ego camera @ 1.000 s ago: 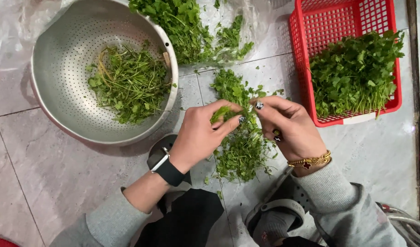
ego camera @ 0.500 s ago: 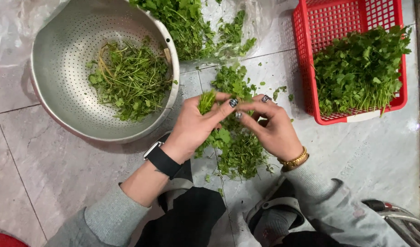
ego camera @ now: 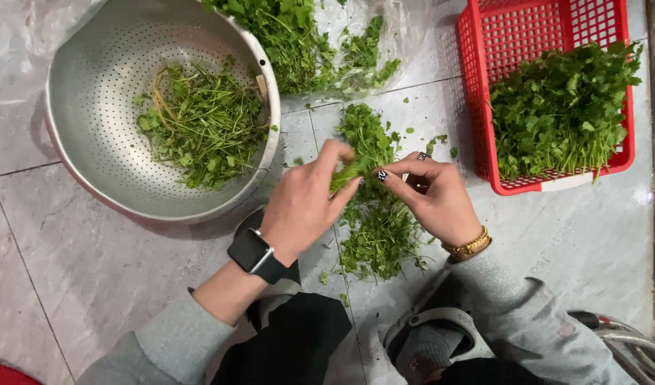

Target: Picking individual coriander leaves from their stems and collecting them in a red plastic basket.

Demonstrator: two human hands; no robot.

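My left hand, with a black watch on its wrist, pinches a green herb sprig above a loose pile of herbs on the tiled floor. My right hand, wearing a ring and a gold bracelet, holds the same sprig from the other side, fingertips almost meeting the left ones. A metal colander with trimmed stems and leaves sits at the upper left. A red plastic basket at the upper right holds a neat bunch of herbs.
More herbs lie on clear plastic sheet at the top centre. My knees and grey shoes are at the bottom edge. A red object shows at the lower left corner.
Both hands have shifted slightly up and away from me with the sprig, and the fingers have regripped it. The view has tilted a little.
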